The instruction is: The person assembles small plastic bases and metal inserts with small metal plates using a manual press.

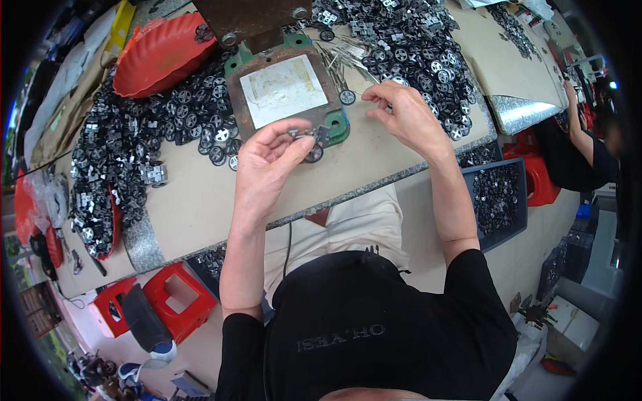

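My left hand (271, 157) is closed, with thumb and fingers pinching a small dark toy car chassis (319, 137); a black wheel shows at its lower edge. Just in front of the press plate, this part is half covered by my fingers. My right hand (411, 117) is also closed, its fingertips pinched on a thin metal axle, with a black spoked wheel (347, 97) at the far end. Between and beyond both hands sits a green metal press base (334, 127) bearing a brown plate with a pale sheet (284, 90).
Heaps of black wheels (194, 117) and grey-black parts lie left and right of the press. Loose metal axles (341, 57) lie behind it. A red scalloped tray (157, 57) stands at the left. Below the table are a grey bin (525, 200) and red stools (177, 301). Another person works at far right.
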`<act>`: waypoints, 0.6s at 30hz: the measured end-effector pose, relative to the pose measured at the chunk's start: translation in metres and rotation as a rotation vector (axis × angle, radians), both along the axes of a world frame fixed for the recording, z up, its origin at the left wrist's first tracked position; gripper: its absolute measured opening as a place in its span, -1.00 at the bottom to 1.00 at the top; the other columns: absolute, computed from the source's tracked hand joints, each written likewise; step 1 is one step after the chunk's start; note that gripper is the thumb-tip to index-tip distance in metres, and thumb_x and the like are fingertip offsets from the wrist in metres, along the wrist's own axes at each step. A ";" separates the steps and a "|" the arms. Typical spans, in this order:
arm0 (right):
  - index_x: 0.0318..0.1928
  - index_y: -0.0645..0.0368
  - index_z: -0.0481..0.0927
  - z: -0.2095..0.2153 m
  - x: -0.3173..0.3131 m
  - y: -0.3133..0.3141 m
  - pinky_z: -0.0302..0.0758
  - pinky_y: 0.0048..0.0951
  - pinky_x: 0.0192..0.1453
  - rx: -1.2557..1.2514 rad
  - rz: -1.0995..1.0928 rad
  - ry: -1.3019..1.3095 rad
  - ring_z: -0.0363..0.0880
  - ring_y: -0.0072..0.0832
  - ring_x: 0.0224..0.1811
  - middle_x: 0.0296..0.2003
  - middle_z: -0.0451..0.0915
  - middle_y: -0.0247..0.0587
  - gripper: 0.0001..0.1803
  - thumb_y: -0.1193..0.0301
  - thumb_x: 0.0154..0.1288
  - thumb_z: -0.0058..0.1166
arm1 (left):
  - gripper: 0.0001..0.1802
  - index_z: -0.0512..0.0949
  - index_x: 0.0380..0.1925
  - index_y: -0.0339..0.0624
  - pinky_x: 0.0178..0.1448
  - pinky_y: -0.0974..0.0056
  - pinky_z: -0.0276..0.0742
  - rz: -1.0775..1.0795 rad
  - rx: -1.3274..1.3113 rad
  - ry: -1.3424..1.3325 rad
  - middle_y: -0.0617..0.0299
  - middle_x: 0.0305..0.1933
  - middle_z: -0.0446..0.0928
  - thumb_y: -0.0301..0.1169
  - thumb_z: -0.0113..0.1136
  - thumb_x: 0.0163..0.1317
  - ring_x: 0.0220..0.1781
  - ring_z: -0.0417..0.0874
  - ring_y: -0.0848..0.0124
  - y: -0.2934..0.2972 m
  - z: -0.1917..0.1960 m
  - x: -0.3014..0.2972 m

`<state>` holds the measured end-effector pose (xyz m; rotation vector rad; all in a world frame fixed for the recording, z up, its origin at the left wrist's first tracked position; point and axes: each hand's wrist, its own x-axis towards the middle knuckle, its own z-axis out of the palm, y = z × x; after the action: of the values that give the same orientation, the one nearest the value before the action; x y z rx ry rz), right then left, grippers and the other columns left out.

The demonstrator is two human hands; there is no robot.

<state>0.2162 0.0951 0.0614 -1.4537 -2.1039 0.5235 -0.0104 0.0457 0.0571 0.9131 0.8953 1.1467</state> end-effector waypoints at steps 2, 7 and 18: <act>-0.24 0.29 0.53 0.001 0.003 -0.001 0.44 -0.40 -0.28 -0.141 0.103 -0.065 0.53 -0.36 -0.35 -0.37 0.53 -0.13 -0.75 0.50 0.00 0.14 | -0.75 0.48 -0.17 -0.34 -0.21 0.54 0.47 -0.018 -0.064 -0.024 0.25 -0.33 0.54 -0.59 0.16 0.11 -0.33 0.54 0.61 -0.009 -0.007 -0.004; -0.23 0.28 0.52 -0.019 -0.007 0.017 0.43 -0.35 -0.24 0.027 0.050 -0.081 0.52 -0.27 -0.30 -0.33 0.52 -0.13 -0.71 0.49 -0.03 0.16 | -0.77 0.48 -0.18 -0.33 -0.20 0.50 0.50 -0.052 -0.114 -0.080 0.24 -0.31 0.55 -0.60 0.15 0.12 -0.31 0.56 0.58 -0.020 -0.013 -0.002; -0.21 0.24 0.53 -0.038 0.006 -0.001 0.44 -0.30 -0.16 0.127 0.083 -0.364 0.49 -0.21 -0.25 -0.22 0.49 -0.08 -0.72 0.53 -0.03 0.10 | -0.79 0.48 -0.19 -0.32 -0.20 0.51 0.49 -0.053 -0.172 -0.115 0.25 -0.31 0.54 -0.60 0.14 0.13 -0.31 0.55 0.58 -0.029 -0.023 0.004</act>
<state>0.2217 0.0941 0.0236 -1.4811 -2.4360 0.1571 -0.0061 0.0164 0.0340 0.7194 0.8571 1.0482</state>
